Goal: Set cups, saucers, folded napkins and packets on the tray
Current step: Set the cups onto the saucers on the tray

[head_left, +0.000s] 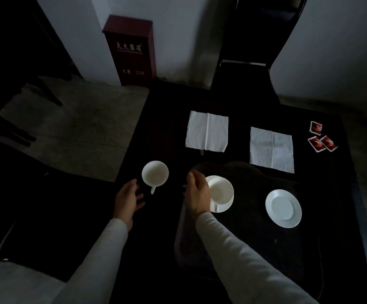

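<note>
Cup (221, 190) on saucer (223, 207) is flanked by right hand (198, 194), grip not discernible; left hand (127, 199) is held wide. Cup may be toppled if released off-centre.

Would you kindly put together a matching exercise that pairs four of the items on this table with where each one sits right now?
Things
1. Left cup
2. Right cup
3. Empty saucer
4. Red packets

Places
A. On the right part of the tray, nothing on it
B. At the far right of the table, off the tray
C. On the other saucer, on the tray, beside the right hand
D. On the table left of the tray, just ahead of the left hand

Pairs: 1-D, 2-C, 3-A, 4-B
</note>
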### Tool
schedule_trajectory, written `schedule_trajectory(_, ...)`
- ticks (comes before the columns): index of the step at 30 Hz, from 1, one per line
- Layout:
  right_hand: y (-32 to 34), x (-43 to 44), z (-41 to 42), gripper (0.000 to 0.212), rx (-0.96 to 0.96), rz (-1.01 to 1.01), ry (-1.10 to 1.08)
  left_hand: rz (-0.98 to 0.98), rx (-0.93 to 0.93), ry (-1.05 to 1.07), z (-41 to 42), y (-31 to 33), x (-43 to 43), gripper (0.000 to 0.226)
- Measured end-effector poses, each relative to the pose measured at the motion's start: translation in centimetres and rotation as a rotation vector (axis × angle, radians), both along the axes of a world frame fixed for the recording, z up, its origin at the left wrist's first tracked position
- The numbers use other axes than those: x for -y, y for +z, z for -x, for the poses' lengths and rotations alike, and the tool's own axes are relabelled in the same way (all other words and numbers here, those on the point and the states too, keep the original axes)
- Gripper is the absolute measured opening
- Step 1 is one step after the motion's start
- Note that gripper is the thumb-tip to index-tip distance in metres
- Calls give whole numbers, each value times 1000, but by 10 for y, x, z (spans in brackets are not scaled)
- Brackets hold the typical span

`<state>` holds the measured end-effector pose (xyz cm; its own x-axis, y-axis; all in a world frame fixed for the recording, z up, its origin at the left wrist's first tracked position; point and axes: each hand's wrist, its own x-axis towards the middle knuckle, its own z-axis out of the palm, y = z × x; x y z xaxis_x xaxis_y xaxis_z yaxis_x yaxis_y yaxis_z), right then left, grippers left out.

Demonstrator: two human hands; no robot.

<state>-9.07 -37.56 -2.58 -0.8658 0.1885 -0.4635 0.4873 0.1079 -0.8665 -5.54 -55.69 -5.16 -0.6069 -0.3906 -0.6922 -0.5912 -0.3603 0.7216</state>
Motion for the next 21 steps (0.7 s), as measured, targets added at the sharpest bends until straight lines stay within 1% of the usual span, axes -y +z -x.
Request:
schedule_trajectory(1,-3,10,2,31,53,15,26,-6,-6,-18,6,1,0,36)
schedule_trajectory(3,-8,27,5,37,160,55,70,-39,10,-63,16,3,-2,38)
schedule_trajectory(4,-10,34,6,37,209,79,88,-65,24,-76,19,5,-4,38)
schedule_trajectory(6,-14,46,7,34,276,147,105,-118,39,-75,23,8,-8,31)
schedule_trajectory(8,-15,52,7,30,311,194,124,-168,36,-50,25,9,-11,24)
schedule_trajectory(9,-17,54,7,33,321,199,144,-186,30,-42,25,8,-11,23)
schedule_trajectory(11,-21,56,5,39,331,208,173,-209,4,-33,23,7,-11,22)
schedule_trajectory(12,-22,56,3,38,329,224,167,-224,-6,-16,21,7,-12,22)
schedule_trajectory(15,-23,56,0,27,292,270,117,-247,-29,31,13,10,-14,22)
schedule_trajectory(21,-11,45,-9,27,169,370,44,-205,-114,2,-1,24,-30,25)
